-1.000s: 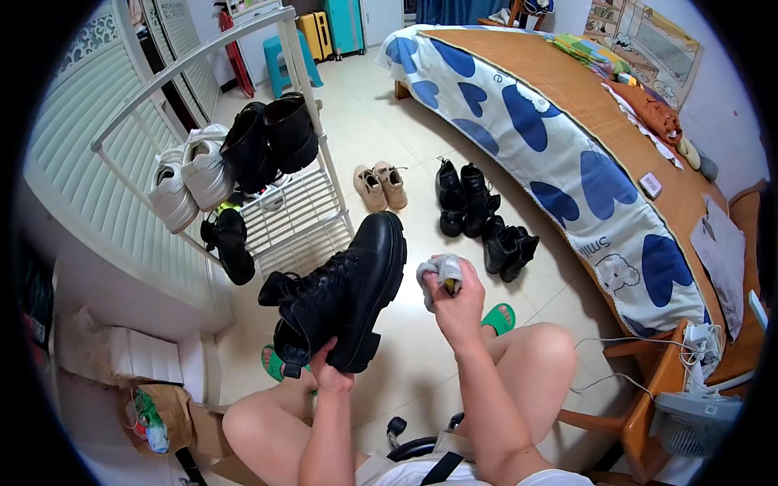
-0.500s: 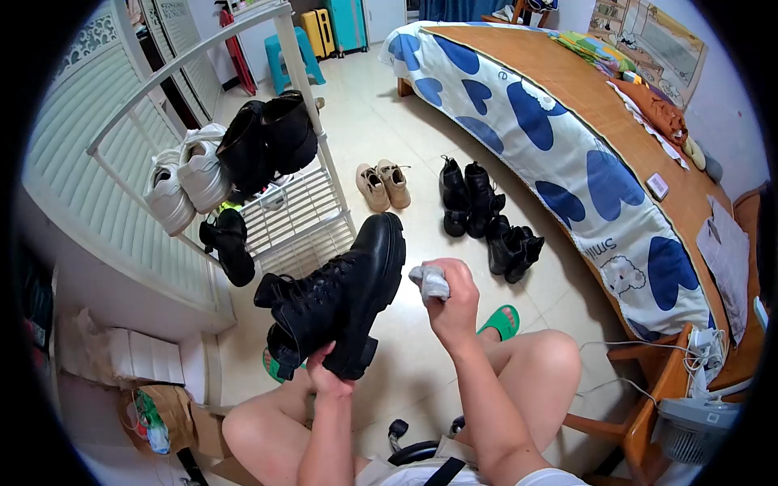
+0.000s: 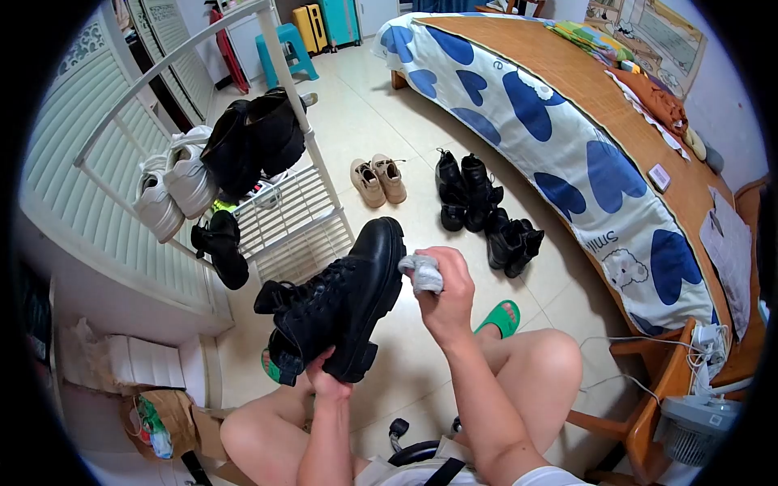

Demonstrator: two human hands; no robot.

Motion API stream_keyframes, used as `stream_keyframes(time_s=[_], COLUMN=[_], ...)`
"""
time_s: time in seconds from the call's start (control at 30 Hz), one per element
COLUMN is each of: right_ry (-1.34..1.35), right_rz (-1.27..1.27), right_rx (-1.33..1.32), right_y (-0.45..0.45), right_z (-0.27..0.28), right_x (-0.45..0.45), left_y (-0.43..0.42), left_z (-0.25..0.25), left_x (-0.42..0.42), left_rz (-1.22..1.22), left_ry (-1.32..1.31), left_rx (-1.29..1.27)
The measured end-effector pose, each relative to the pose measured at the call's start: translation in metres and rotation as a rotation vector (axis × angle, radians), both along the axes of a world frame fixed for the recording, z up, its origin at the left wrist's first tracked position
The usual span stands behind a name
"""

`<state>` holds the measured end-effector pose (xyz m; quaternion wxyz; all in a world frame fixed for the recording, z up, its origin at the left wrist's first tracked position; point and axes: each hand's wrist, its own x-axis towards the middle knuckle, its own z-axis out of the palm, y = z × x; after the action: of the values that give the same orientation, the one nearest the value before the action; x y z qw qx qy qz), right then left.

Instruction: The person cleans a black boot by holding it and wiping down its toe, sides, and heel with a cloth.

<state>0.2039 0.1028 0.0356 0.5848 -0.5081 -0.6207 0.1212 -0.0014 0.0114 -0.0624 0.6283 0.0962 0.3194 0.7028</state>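
A black lace-up boot (image 3: pixel 336 296) with a chunky sole is held up in front of my knees, toe pointing up and away. My left hand (image 3: pixel 328 378) grips it near the heel, with the fingers partly hidden behind the boot. In my right hand (image 3: pixel 447 292) is a bunched grey cloth (image 3: pixel 422 273), closed between the fingers. The cloth is beside the edge of the boot's sole near the toe; I cannot tell whether they touch.
A white rack (image 3: pixel 296 215) at left bears white sneakers (image 3: pixel 188 178) and black shoes (image 3: pixel 255 142). Beige shoes (image 3: pixel 378 180) and black boots (image 3: pixel 468 190) stand on the tiled floor. To the right are a bed (image 3: pixel 519 105), a wooden chair (image 3: pixel 648 405) and a small fan (image 3: pixel 697 429).
My right hand has moved slightly left and up with the cloth, closer to the boot's toe. The boot stays nearly where it was; the view has shifted a little.
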Motion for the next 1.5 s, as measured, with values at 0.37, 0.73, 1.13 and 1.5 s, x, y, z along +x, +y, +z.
stream_keyframes(time_s=[0.37, 0.73, 1.13, 1.5], right_ry=[0.046, -0.031, 0.057, 0.019], right_rz=[0.067, -0.004, 0.001, -0.013], right_rx=[-0.088, 0.069, 0.009, -0.036], right_y=[-0.003, 0.012, 0.005, 0.004], right_z=[-0.001, 0.006, 0.012, 0.000], right_x=[0.007, 0.017, 0.020, 0.022], left_y=[-0.004, -0.004, -0.001, -0.004], left_z=[-0.002, 0.002, 0.017, 0.005], left_x=[0.007, 0.004, 0.002, -0.004], left_rz=[0.076, 0.039, 0.049, -0.014], left_ry=[0.099, -0.021, 0.107, 0.128], left_rx=[-0.036, 0.064, 0.191, 0.121])
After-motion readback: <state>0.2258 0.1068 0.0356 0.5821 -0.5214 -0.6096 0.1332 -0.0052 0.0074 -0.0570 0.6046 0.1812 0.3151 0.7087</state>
